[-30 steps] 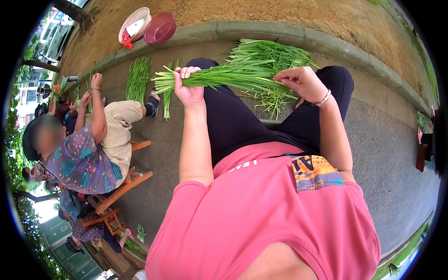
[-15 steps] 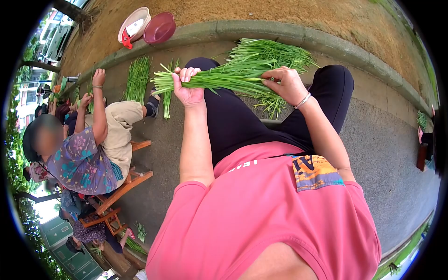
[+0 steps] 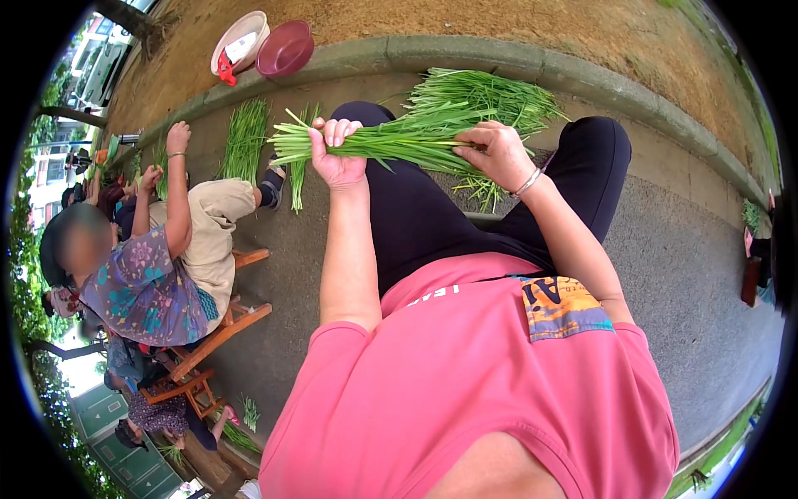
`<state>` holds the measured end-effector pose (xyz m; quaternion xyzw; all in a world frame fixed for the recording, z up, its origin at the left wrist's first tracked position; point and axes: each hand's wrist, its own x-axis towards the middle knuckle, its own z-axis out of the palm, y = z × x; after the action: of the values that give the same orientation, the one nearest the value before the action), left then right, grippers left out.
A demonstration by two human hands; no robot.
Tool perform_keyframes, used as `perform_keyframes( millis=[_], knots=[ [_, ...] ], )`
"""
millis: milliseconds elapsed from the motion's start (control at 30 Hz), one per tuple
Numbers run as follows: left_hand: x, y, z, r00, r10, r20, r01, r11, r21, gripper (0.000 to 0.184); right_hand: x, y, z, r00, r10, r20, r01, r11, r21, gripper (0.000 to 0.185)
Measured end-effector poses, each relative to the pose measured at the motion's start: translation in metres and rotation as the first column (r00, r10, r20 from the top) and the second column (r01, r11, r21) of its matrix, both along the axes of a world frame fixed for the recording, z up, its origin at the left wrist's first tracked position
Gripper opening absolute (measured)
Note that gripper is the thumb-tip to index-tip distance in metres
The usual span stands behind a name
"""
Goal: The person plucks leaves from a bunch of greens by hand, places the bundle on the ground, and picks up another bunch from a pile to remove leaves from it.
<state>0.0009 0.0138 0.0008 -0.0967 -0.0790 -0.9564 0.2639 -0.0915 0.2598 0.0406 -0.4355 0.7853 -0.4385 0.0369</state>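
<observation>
A bundle of long green stalks lies level across the space above my lap, its pale cut ends pointing left. My left hand is wrapped round it near those ends. Thumb and fingers of my right hand are pinched together at the bundle's right part, on green leaves. Behind the bundle, a large pile of the same greens lies on the ground near the kerb. Shorter loose pieces lie between my knees, partly hidden by my right hand.
Another heap of stalks and a thin strip of them lie at left. A pink basin and a dark red basin stand beyond the kerb. A person sits on a wooden stool at left.
My right hand has moved left along the bundle, closer to my left hand. My left hand has stayed nearly still round the bundle. The seated person's raised hand has shifted slightly.
</observation>
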Motion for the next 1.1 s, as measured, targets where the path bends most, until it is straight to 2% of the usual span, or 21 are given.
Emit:
perform_keyframes(
  millis=[67,133,233,367,467,567,633,767,833,1100],
  knots=[
    [0.000,0.000,0.000,1.000,-0.008,0.005,0.008,1.000,-0.010,0.012,0.002,-0.003,0.001,1.000,0.001,-0.001,-0.001,1.000,-0.014,0.015],
    [0.000,-0.001,-0.001,1.000,-0.009,0.005,0.009,1.000,-0.012,0.012,0.003,-0.006,0.003,0.989,0.019,0.146,-0.015,1.000,-0.026,0.015],
    [0.000,-0.002,-0.003,1.000,-0.013,0.010,0.014,1.000,-0.028,0.013,0.005,-0.010,-0.002,0.985,0.040,0.168,-0.029,0.997,-0.065,0.013],
    [0.001,-0.002,-0.002,1.000,-0.014,0.022,0.015,0.998,-0.066,0.013,0.007,-0.018,-0.006,0.991,0.067,0.116,-0.064,0.997,-0.031,0.012],
    [0.000,-0.002,-0.003,1.000,-0.016,0.025,0.018,0.996,-0.089,0.012,0.009,-0.025,-0.008,0.996,0.063,0.063,-0.056,0.993,-0.106,0.012],
    [0.000,-0.001,-0.002,0.999,-0.023,0.031,0.026,0.993,-0.115,0.009,0.013,-0.028,-0.004,0.996,0.065,0.063,-0.062,0.997,-0.050,0.011],
    [0.000,0.000,-0.003,0.999,-0.029,0.032,0.033,0.991,-0.128,0.009,0.014,-0.028,-0.002,1.000,0.006,0.015,-0.007,0.999,0.035,0.011],
    [0.000,0.001,-0.002,0.999,-0.040,0.034,0.045,0.988,-0.147,0.008,0.011,-0.029,-0.004,1.000,0.003,0.007,-0.003,1.000,0.020,0.013],
    [0.000,0.001,-0.002,0.999,-0.043,0.029,0.047,0.986,-0.159,0.007,0.009,-0.030,-0.006,0.998,0.029,0.049,-0.033,0.997,0.072,0.014],
    [0.000,0.002,-0.001,0.998,-0.064,0.023,0.068,0.969,-0.239,0.008,0.009,-0.043,-0.003,0.976,0.093,0.195,-0.104,0.994,0.043,0.012]
  ],
)
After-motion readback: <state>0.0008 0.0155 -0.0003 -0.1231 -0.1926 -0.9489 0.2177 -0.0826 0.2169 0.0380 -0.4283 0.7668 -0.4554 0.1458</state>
